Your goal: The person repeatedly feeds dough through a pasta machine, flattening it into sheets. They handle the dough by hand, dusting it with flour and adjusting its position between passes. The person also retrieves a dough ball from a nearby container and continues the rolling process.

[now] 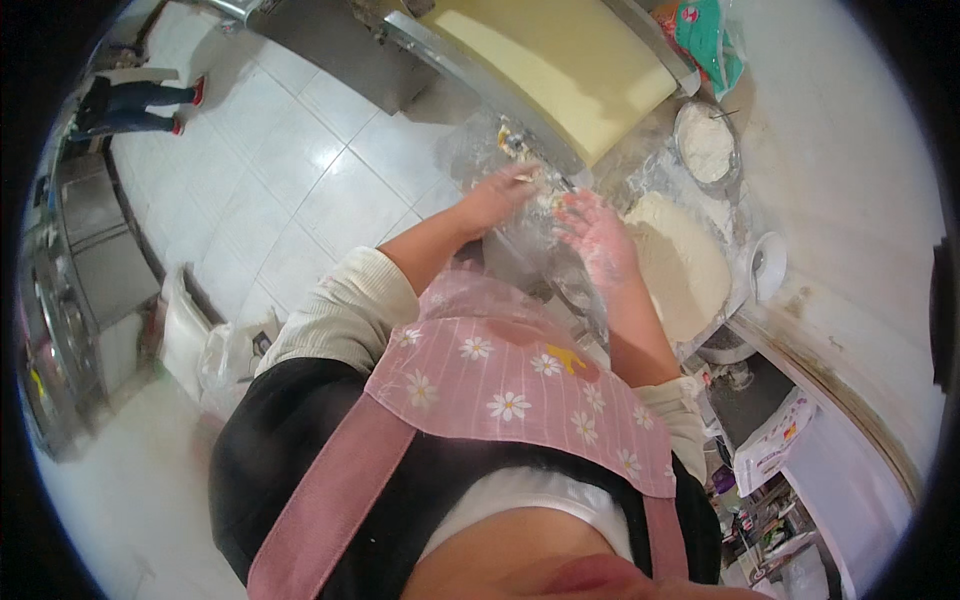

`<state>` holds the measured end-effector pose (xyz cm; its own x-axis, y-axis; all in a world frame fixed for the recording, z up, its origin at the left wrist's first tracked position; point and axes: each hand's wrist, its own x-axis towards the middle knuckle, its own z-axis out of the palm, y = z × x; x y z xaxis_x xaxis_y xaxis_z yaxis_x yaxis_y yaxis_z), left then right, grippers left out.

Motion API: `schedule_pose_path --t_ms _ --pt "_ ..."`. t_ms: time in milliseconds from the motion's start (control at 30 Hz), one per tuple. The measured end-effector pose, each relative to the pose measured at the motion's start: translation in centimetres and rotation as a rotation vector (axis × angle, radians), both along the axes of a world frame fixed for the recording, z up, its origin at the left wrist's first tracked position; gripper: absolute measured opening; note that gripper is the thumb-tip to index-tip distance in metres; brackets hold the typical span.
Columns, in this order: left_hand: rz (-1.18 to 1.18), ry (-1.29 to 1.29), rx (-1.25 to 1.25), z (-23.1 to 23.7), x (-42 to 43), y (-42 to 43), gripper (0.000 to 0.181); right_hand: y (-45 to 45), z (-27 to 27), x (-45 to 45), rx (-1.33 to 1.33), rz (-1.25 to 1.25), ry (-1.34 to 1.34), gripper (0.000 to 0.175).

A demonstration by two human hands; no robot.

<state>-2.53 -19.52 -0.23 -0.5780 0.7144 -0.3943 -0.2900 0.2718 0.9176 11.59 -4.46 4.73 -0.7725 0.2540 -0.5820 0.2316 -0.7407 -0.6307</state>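
My left hand (504,196) is blurred, with fingers reaching toward bits of dough and flour (551,180) at the front of a machine with a pale, cream-coloured belt (555,67). Whether it holds anything cannot be told. On the other side of those bits, my right hand (596,232) is dusted with flour, its fingers spread and nothing seen in them. A large, flat mass of dough (679,262) lies on the floured surface to the right of it. Beyond the dough stands a bowl of flour (706,144) with a thin handle at its rim.
A white cup or bowl (768,266) stands at the right wall beside the dough. A green plastic bag (709,45) lies at the machine's far end. Another person (142,101) stands on the tiled floor at upper left. White sacks (187,337) are behind my left side.
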Motion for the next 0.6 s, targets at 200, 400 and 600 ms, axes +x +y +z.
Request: schedule_pose_path --t_ms 200,400,600 --pt "-0.232 -0.203 -0.005 2.0 -3.5 1.0 0.039 -3.0 -0.3 -5.7 0.412 0.062 -0.046 0.039" --pt "-0.002 -0.306 -0.108 -3.5 -6.6 -0.7 0.034 -4.0 1.9 -7.3 1.155 0.185 -0.199 0.027" --pt "-0.25 0.099 0.09 -12.8 -8.3 -2.2 0.034 -1.9 -0.4 -3.0 0.606 -0.095 -0.256 0.024"
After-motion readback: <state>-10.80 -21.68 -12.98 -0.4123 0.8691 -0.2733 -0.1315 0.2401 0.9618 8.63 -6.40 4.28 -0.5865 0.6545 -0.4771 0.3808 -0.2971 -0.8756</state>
